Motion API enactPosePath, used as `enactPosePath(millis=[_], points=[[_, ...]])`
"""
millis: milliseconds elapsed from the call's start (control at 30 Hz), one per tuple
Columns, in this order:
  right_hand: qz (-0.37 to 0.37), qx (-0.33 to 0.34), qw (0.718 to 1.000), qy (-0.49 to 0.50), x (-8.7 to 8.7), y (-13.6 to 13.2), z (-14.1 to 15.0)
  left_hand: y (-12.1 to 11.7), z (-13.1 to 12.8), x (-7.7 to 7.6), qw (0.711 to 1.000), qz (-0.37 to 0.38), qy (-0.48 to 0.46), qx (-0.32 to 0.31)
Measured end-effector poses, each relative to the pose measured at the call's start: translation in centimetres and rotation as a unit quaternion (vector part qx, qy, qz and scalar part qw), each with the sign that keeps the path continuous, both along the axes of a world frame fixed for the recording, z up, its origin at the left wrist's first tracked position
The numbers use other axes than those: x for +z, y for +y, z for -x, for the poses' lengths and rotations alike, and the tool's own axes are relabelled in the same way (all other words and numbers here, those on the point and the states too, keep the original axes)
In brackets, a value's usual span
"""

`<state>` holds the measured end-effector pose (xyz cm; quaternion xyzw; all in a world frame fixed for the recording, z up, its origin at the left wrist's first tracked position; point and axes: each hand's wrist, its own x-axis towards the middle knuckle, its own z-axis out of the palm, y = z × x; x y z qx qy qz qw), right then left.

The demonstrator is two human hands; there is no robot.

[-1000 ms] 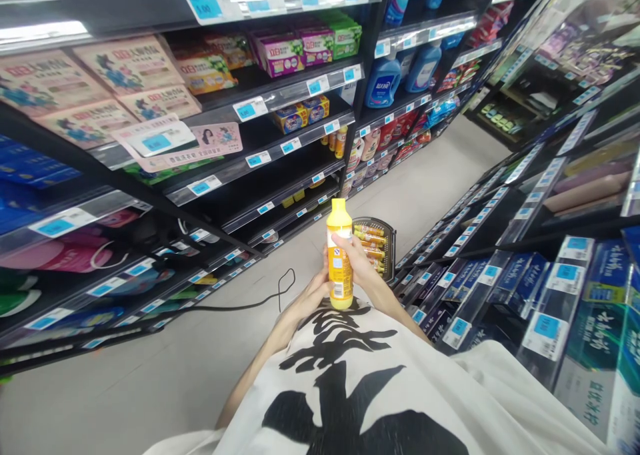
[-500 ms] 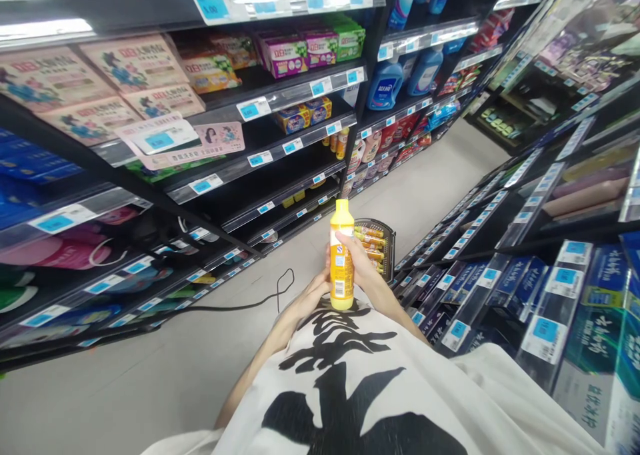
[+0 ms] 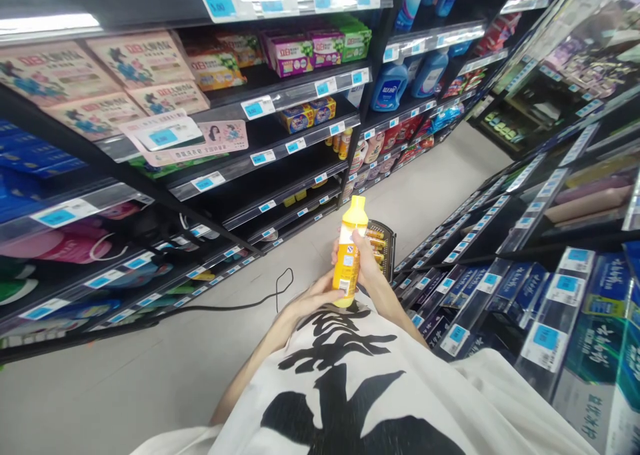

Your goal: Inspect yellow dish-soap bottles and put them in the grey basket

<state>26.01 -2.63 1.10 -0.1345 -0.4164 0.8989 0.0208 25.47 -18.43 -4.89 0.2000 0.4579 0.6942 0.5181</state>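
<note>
A yellow bottle (image 3: 349, 248) with a yellow cap and a barcode label is held in front of my chest, tilted a little to the right. My right hand (image 3: 369, 260) wraps round its middle from the right side. My left hand (image 3: 315, 297) cups its base from the left and below. Just beyond the bottle a dark basket (image 3: 389, 240) stands on the floor with several similar yellow-capped bottles lying in it.
I stand in a shop aisle with a pale floor (image 3: 150, 375). Dark shelves (image 3: 280, 95) with boxed goods and blue price tags run along the left, more shelves (image 3: 525, 242) on the right. A black cable (image 3: 280, 288) loops on the floor. Blue detergent bottles (image 3: 390, 85) stand further along.
The bottle has tipped its top to the right and shifted slightly right. My left hand has slid down under its base. The view has drifted a little.
</note>
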Motion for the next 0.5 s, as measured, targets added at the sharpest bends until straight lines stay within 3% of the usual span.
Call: enactPosePath(millis=[100,333,433,500], points=[[-0.019,0.002,1.000,0.008,-0.1,-0.1,0.0,0.7,-0.4,0.2,1.000,0.010,0.024,-0.013],[-0.113,-0.052,0.992,-0.009,-1.1,-0.4,0.1,1.7,-1.5,-0.2,0.987,0.072,0.107,0.093],[-0.199,-0.100,0.974,-0.036,-1.9,-0.7,0.3,1.7,-1.9,0.1,0.943,0.195,0.211,0.170],[-0.216,-0.133,0.965,-0.058,-2.4,-1.1,0.4,1.4,-2.1,0.2,0.903,0.285,0.264,0.182]])
